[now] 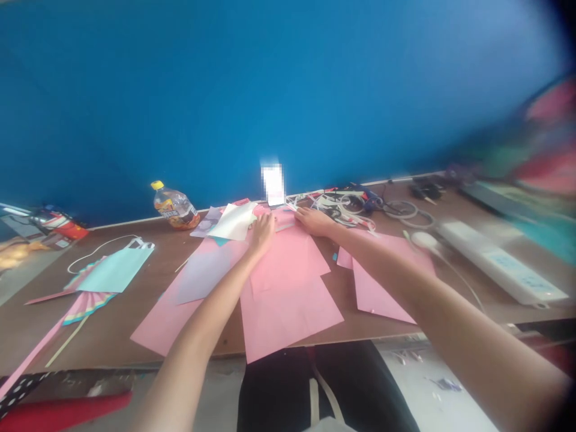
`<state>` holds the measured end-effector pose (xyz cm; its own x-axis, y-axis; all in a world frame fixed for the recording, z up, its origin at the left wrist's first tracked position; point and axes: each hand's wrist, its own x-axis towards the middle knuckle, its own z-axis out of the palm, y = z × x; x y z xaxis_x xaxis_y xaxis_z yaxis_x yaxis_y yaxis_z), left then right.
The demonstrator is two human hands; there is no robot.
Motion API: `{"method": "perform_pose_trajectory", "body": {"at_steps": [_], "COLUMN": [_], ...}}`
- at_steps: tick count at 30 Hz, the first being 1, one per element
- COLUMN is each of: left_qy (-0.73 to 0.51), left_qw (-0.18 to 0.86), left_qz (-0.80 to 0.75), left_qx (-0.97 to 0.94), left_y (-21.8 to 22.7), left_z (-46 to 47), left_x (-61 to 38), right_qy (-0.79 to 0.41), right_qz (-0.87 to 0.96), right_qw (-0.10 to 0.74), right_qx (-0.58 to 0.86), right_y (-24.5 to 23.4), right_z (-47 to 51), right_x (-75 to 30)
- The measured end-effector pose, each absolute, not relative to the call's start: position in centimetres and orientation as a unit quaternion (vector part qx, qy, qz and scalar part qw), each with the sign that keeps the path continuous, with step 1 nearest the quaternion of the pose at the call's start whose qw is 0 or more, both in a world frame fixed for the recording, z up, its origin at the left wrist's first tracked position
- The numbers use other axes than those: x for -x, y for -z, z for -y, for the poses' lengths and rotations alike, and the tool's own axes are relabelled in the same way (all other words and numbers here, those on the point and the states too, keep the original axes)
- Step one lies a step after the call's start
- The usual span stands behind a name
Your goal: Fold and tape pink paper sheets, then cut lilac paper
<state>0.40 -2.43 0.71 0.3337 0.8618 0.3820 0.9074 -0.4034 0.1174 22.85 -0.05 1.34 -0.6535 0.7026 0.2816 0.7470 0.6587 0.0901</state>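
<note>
Brown table [150, 270]: blue wall [288, 90] behind, pink paper [292, 318] atop; left hand [263, 230], right hand [315, 222] near far edge, grips unclear.

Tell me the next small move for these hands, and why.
Probably slide the nearest pink sheet inward: its near corner reaches the front edge of the table, where it could get bent, while the left hand and right hand are up near its far side.
</note>
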Motion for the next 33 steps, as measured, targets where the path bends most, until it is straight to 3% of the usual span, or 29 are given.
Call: {"method": "perform_pose_trajectory", "body": {"at_steps": [8, 12, 18, 33], "left_qy": [0.133, 0.144, 0.172, 0.14], "left_qw": [0.11, 0.112, 0.144, 0.178], "left_qz": [0.462, 0.462, 0.522, 0.682], "left_qx": [0.87, 0.868, 0.823, 0.695], "left_y": [-1.0, -1.1, -2.4, -5.4], "left_z": [1.7, 0.5, -1.1, -1.2], "left_x": [-2.1, -1.6, 2.1, 7.3], "right_qy": [0.144, 0.159, 0.173, 0.199], "right_qz": [0.911, 0.902, 0.849, 0.828], "right_qw": [0.068, 0.097, 0.187, 0.141], "right_qx": [0.38, 0.39, 0.463, 0.505], "right_y": [-1.5, -1.5, -1.9, -2.2], "right_z": [1.4, 1.8, 2.1, 2.2], "right_x": [-22.9, -22.9, -23.0, -23.2]}}
